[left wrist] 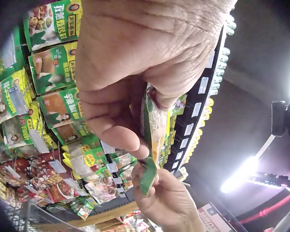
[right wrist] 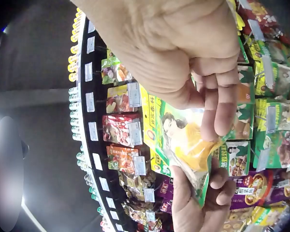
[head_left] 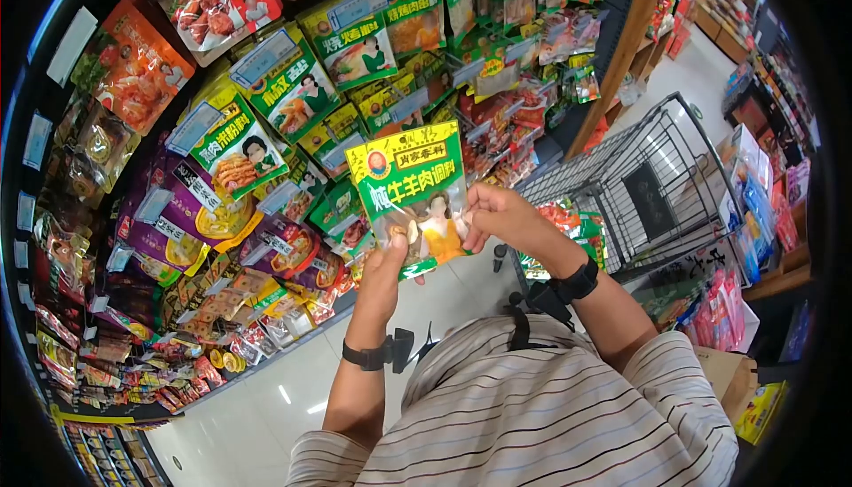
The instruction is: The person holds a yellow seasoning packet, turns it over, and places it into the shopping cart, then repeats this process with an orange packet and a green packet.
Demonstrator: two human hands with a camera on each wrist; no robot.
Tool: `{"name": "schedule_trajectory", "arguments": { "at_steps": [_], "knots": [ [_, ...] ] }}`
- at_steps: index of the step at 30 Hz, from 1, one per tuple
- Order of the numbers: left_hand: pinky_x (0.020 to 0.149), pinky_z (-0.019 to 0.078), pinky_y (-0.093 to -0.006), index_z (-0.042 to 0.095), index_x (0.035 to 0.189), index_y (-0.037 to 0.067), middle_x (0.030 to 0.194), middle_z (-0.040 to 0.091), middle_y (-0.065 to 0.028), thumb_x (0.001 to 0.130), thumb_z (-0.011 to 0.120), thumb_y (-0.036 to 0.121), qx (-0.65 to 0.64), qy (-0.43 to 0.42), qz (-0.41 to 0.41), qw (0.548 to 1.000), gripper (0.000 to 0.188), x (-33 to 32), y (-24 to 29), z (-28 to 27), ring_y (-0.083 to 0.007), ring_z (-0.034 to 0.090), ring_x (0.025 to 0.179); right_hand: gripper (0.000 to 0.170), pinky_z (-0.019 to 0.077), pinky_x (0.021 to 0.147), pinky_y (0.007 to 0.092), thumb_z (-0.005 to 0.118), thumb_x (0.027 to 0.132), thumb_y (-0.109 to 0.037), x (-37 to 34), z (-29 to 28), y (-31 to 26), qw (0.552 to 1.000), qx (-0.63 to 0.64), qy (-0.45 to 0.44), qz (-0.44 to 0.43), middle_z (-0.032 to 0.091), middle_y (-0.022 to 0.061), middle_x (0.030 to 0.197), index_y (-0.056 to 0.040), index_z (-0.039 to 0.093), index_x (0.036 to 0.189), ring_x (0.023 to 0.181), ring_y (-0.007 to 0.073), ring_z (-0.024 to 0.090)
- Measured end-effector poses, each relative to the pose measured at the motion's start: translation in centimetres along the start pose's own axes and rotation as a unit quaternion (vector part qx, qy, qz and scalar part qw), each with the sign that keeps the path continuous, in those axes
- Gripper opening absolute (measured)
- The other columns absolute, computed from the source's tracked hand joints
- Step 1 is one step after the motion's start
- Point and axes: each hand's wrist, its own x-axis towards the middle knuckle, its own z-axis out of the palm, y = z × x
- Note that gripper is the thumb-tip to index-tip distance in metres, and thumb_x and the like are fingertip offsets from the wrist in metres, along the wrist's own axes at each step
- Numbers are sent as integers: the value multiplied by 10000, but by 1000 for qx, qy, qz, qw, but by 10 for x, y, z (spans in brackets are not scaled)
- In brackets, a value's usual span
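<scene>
Head view: left fingers (head_left: 397, 249) and right fingers (head_left: 480, 220) grasp a packet (head_left: 410, 187) reading “牛羊肉调料”.

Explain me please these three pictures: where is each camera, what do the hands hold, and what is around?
You see no robot, but a person's bare hands. The largest picture comes from a head camera looking down; the other two come from cameras worn on each wrist. The left hand and the right hand hold one green and yellow packet between them. In the head picture, similar packets hang on the display at left, and a wire cart stands at right.
</scene>
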Motion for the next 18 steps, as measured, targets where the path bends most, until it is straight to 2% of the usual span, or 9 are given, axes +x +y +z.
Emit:
{"name": "schedule_trajectory", "arguments": {
  "at_steps": [5,8,11,18],
  "knots": [
    [624,526,-297,609,1165,-5,982,658,-80,1031,496,443,4,11,0,1000,481,-2,6,2,-165,631,793,96,560,626,298,494,948,-72,1,2,0,1000,-10,-6,-4,641,105,799,-4,494,1016,721,188,691],
    [624,524,-294,612,1154,-4,977,659,-78,1033,492,442,-8,15,8,1000,478,-1,3,-1,-164,632,786,128,554,631,305,502,935,-74,2,8,-3,1000,-8,9,8,673,136,791,0,501,1040,706,198,693],
    [595,519,-268,606,1182,-8,980,675,-82,1042,474,449,-9,3,9,1000,496,-3,0,-8,-151,645,768,119,558,636,307,500,936,-68,2,14,-3,1000,-1,15,16,671,135,788,-5,504,1037,706,200,693],
    [585,509,-268,614,1147,-8,951,673,-89,1046,465,445,-20,21,3,1000,487,-13,0,-19,-156,645,755,123,562,632,306,502,942,-70,9,28,-1,1000,-2,14,28,654,110,805,-1,522,1042,709,192,693]
  ]
}}
